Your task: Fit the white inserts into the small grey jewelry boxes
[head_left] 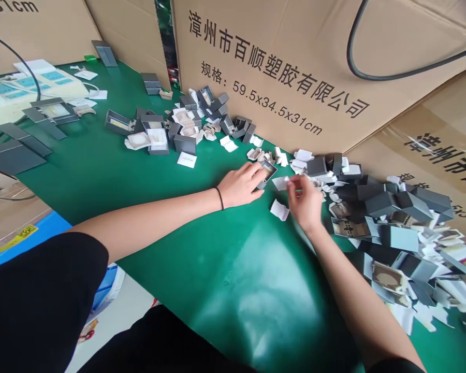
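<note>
My left hand (pixel 241 185), with a thin black band at the wrist, is closed over a small dark grey box (pixel 270 169) on the green table. Its fingers cover most of that box; the visible end shows a pale inside. To the right, my right hand (pixel 306 201) pinches a small white paper slip (pixel 280 183) between thumb and fingertips. Just below lies another creased white slip (pixel 279 210), touched by neither hand. Crumpled beige-white paper inserts (pixel 255 154) lie right behind the box.
Grey boxes and paper scraps form a pile (pixel 402 235) at right and a smaller heap (pixel 184 122) at back left. Large cardboard cartons (pixel 272 31) wall the back of the green table (pixel 202 243). A white power strip (pixel 62 85) and cables lie far left.
</note>
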`<state>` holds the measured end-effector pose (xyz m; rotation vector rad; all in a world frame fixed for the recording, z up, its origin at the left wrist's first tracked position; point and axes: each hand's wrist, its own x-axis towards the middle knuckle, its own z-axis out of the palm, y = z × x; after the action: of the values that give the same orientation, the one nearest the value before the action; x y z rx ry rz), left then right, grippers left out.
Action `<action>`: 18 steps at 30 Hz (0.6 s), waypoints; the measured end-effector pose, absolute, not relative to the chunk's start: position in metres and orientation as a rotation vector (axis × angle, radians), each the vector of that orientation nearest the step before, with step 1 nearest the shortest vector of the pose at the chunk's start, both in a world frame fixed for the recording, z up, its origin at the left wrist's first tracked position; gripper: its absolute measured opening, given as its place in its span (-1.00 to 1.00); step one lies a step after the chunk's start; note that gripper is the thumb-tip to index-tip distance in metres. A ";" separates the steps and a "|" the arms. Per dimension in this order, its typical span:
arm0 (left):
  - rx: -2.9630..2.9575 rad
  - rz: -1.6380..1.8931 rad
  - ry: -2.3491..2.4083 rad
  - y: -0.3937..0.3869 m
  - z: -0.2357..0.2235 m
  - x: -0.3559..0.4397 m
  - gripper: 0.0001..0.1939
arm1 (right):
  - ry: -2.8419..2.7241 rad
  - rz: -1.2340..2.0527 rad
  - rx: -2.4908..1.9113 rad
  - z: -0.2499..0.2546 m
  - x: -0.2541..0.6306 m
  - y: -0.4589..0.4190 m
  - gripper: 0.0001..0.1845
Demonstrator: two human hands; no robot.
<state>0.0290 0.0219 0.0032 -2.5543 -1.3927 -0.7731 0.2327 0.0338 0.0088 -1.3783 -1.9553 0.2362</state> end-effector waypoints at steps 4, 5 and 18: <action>-2.684 -0.864 -1.241 0.028 0.001 0.045 -0.72 | -1.545 0.632 -1.328 0.014 0.249 0.038 -0.70; -2.713 -0.907 -1.212 0.028 0.001 0.046 -0.70 | -1.458 0.714 -1.305 0.012 0.250 0.037 -0.71; -2.956 -1.001 -1.596 0.043 0.007 0.025 -0.18 | -1.399 1.003 -1.272 -0.003 0.247 0.031 -0.65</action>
<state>0.0253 0.0435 0.0071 -2.9560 -1.5965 -1.0011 0.2474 0.0313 -0.0028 -1.2723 -1.3986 1.0033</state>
